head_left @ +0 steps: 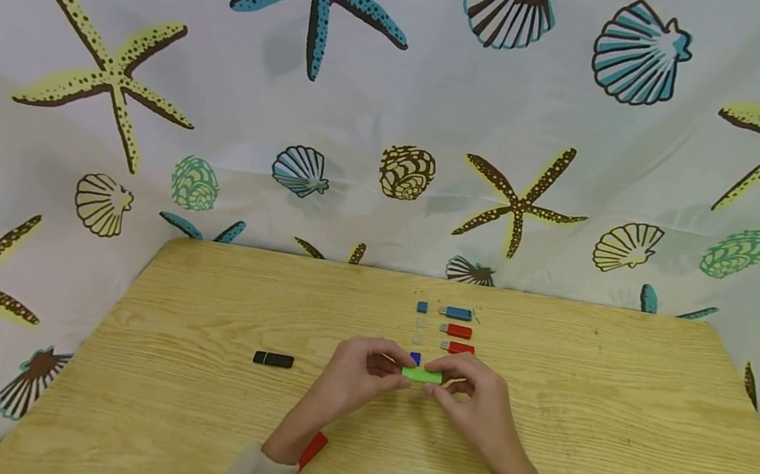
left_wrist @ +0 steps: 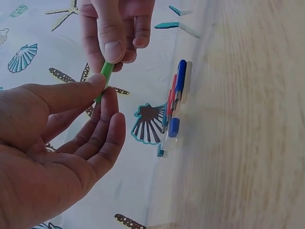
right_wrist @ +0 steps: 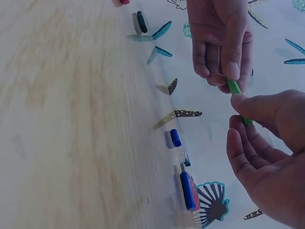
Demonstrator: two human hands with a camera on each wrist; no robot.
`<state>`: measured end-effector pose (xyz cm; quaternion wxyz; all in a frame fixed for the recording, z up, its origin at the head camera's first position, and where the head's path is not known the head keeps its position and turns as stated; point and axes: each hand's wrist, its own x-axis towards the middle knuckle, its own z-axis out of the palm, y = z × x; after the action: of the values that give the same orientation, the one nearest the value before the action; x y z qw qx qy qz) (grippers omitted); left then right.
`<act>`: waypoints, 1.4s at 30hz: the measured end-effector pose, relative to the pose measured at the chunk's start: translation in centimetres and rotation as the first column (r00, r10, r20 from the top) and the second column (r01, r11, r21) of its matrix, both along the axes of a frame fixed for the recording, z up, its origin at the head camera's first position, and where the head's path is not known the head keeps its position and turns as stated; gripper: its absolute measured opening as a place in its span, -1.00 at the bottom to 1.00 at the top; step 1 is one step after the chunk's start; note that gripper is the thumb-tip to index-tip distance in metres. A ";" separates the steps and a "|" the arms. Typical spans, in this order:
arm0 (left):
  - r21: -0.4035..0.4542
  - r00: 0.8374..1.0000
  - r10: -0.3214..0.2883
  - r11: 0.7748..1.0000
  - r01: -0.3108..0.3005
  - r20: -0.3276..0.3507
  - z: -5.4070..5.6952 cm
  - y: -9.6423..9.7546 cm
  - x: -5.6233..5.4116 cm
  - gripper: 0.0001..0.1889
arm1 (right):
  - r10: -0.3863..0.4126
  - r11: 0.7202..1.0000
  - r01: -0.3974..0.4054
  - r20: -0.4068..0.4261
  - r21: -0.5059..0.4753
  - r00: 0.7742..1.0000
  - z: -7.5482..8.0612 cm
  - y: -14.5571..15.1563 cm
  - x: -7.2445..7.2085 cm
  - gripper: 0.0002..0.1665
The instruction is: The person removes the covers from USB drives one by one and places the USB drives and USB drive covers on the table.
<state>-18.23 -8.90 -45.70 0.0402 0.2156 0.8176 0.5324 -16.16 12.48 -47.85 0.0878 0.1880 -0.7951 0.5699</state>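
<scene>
My left hand and right hand hold a green USB stick between them above the middle of the table. Each pinches one end with thumb and fingers, as both wrist views also show. Just behind my hands, uncapped sticks lie in a column: a light blue stick, a red stick and another red stick. A dark blue stick lies nearest in that column, hidden by my right hand in the head view. Left of them lie their caps, including a dark blue cap and a light blue cap.
A black USB stick lies on the wooden table left of my hands. Under my left forearm a red object is partly covered. A cloth printed with starfish and shells hangs behind the table.
</scene>
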 end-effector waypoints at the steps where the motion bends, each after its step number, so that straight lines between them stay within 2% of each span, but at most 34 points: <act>1: -0.002 1.000 0.002 1.000 -0.002 -0.001 0.0 0.1 0.0 -0.84 | -0.003 1.000 0.003 -0.003 0.004 1.000 0.0 0.0 0.0 -0.74; 9: -0.008 1.000 0.012 1.000 -0.012 -0.025 -0.1 0.4 0.3 -0.84 | 0.012 0.998 -0.010 -0.038 0.055 0.999 0.3 0.3 0.0 -0.73; 15: 0.021 0.999 0.007 1.000 -0.006 -0.044 -0.1 0.6 0.3 -0.84 | 0.024 0.998 -0.020 -0.063 0.063 0.998 0.5 0.7 0.0 -0.72; 34: 0.042 0.998 0.007 0.999 -0.004 -0.057 0.0 0.8 0.3 -0.83 | 0.032 0.997 -0.029 -0.039 0.076 0.999 1.1 1.1 0.3 -0.75; 42: 0.048 0.999 0.001 0.999 0.002 -0.054 -0.2 0.8 0.4 -0.85 | 0.040 0.996 -0.036 -0.056 0.086 0.998 1.1 1.2 0.3 -0.75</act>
<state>-17.84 -8.11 -45.88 0.0131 0.2309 0.8053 0.5459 -15.81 13.71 -46.74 0.0916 0.2229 -0.8122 0.5313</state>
